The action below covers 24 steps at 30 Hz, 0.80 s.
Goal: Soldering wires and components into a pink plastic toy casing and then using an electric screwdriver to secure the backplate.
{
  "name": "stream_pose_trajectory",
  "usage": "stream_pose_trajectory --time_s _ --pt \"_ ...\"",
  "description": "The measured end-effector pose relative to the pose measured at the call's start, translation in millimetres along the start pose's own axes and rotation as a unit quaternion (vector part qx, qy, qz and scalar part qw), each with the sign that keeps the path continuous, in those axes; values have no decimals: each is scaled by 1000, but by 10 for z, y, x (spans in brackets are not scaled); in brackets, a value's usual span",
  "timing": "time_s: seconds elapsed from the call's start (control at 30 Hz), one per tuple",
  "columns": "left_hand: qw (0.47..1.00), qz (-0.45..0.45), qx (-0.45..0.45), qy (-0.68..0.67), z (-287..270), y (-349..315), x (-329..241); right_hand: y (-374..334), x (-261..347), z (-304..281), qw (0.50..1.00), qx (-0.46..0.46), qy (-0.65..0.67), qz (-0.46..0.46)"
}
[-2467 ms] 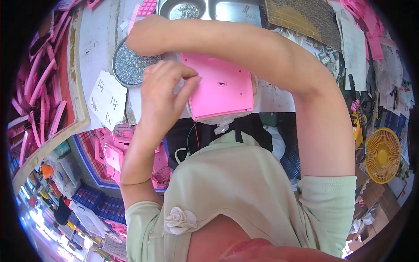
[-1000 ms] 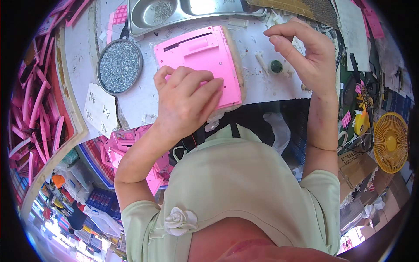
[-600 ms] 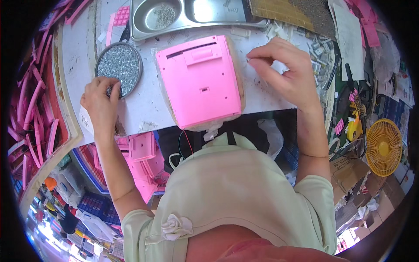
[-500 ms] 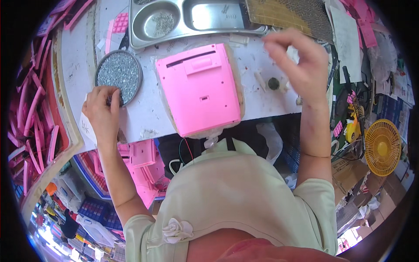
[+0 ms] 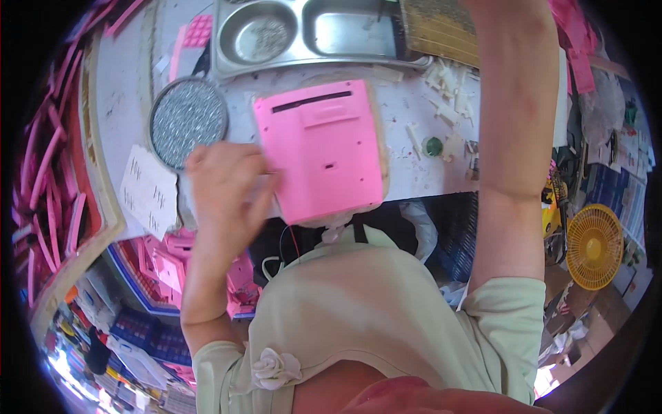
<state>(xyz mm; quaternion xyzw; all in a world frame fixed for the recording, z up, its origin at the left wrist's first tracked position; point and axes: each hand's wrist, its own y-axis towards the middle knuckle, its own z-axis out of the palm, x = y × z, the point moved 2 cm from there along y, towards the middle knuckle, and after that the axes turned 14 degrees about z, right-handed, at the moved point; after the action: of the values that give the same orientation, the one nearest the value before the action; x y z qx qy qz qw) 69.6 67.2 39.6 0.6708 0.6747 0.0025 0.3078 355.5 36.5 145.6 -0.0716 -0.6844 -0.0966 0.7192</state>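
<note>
A pink plastic casing (image 5: 324, 145) lies flat on a clear-wrapped pad in front of me, with a dark slot along its far edge and small screw holes. My left hand (image 5: 231, 176) is at its left side, palm down, fingertips close to its edge. Motion smears those fingers, so what they hold, if anything, does not show. Behind that hand stands a round dish (image 5: 187, 117) heaped with small silvery screws. My right forearm (image 5: 514, 110) stretches to the far right, and the hand itself lies beyond the upper edge of the view.
A steel compartment tray (image 5: 324, 61) with small metal parts stands at the back, beside a brown board (image 5: 441, 31). White plastic pieces (image 5: 452, 96) and a small green round thing (image 5: 433, 146) lie right of the casing. A handwritten paper (image 5: 148, 190) lies left. Pink parts (image 5: 48, 172) fill the far left.
My left hand has left the screw dish and moved right to the casing, uncovering the paper. My right hand has reached away from me, out of view. The view has shifted slightly.
</note>
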Motion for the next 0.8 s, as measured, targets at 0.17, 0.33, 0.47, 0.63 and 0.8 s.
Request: stream_pose_trajectory --time_s 0.17,0.33,0.47,0.63,0.8 --pt "990 9 -63 -122 284 84 -278 -846 -342 365 968 151 201 17" --pt "982 -3 -80 -168 360 88 -320 -1297 -373 678 984 50 169 -26" --pt "977 -5 -87 -195 317 96 -340 -1408 -337 827 990 -36 134 -6" --pt "987 30 -111 -116 321 45 -349 -1370 -429 933 988 -27 151 -17" --pt "990 -59 -125 1 16 -104 324 -1255 -488 713 995 -33 86 -46"
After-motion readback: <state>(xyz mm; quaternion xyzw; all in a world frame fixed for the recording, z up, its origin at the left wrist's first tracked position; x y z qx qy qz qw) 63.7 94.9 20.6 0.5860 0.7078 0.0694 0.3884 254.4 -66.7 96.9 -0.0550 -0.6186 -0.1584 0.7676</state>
